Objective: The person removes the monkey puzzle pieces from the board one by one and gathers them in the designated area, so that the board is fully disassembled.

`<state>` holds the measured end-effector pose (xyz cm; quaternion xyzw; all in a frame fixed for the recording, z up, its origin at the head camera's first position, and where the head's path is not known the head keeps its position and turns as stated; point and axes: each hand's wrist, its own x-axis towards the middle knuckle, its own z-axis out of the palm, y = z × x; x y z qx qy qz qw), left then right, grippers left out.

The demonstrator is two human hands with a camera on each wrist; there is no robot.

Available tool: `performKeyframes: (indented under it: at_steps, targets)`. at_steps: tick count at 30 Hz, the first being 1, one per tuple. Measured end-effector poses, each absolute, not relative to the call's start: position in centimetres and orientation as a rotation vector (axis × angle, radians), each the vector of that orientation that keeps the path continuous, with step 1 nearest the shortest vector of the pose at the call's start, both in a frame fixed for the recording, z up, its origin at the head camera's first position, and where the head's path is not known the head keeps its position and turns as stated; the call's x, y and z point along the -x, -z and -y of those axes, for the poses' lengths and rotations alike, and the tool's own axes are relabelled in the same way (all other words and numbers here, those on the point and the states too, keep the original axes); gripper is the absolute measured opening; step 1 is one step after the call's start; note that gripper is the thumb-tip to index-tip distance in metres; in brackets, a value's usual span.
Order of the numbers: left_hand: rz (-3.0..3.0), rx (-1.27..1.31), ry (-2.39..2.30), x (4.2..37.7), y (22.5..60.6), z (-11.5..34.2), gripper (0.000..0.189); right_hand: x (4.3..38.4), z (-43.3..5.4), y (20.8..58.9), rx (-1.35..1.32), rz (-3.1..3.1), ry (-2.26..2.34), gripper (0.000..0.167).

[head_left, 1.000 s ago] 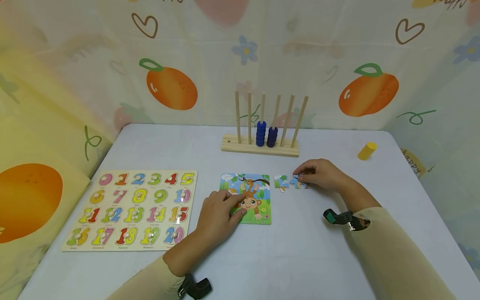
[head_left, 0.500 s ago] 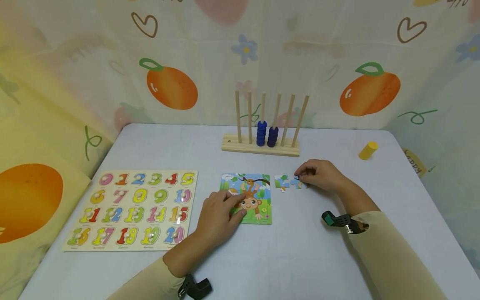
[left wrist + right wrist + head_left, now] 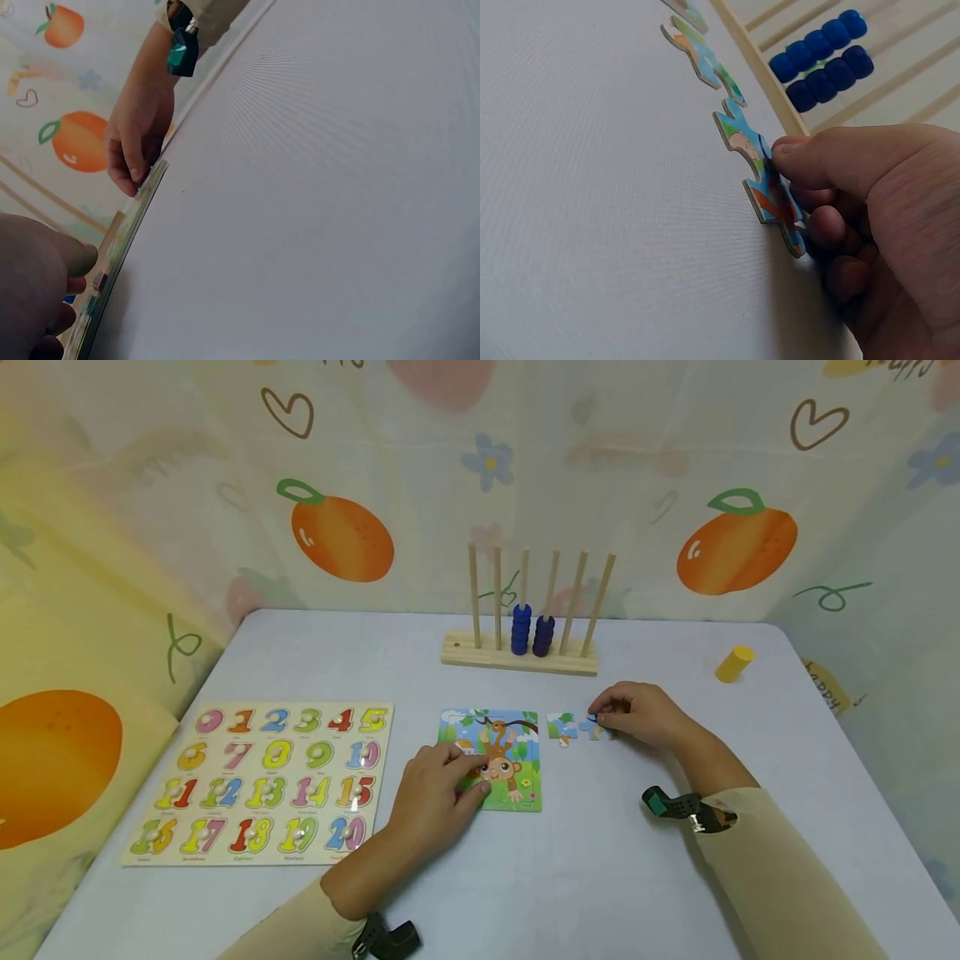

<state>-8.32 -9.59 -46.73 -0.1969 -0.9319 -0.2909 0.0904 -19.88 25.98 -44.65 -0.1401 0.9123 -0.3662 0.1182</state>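
A square monkey jigsaw puzzle [image 3: 521,785] lies flat at the middle of the table. My left hand [image 3: 431,793] rests on its left side, index finger and thumb over the monkey picture. To the puzzle's right lie a loose jigsaw piece [image 3: 561,725] and a second one, the jigsaw piece [image 3: 739,142] that my right hand [image 3: 647,714] pinches at its far edge. In the right wrist view the thumb [image 3: 795,154] lies on that piece, with the fingers curled beneath. From the left wrist camera, the puzzle shows edge-on beside the left hand [image 3: 37,281].
A wooden number board [image 3: 255,781] lies left of the puzzle, partly beside the left forearm. Behind stands a wooden peg counting frame [image 3: 472,652] with blue beads [image 3: 521,631] on two pegs. A yellow cylinder [image 3: 733,663] lies at the back right of the white table [image 3: 585,877].
Almost nothing differs. The right hand shifts very slightly over the pinched jigsaw piece, while the left hand stays on the puzzle.
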Motion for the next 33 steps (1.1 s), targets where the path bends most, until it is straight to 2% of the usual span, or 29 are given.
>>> performKeyframes:
  at_steps: [15, 33]
  targets:
    - [2.761, 0.701, 0.859, 8.8, 46.1, 8.1, 0.033, 20.7, -26.0, 44.0, 0.387, -2.571, 1.095, 0.016]
    - [2.791, 0.733, 0.796, 9.3, 47.0, 7.3, 0.033, 21.8, -23.2, 42.6, 0.559, -2.517, 1.179, 0.022]
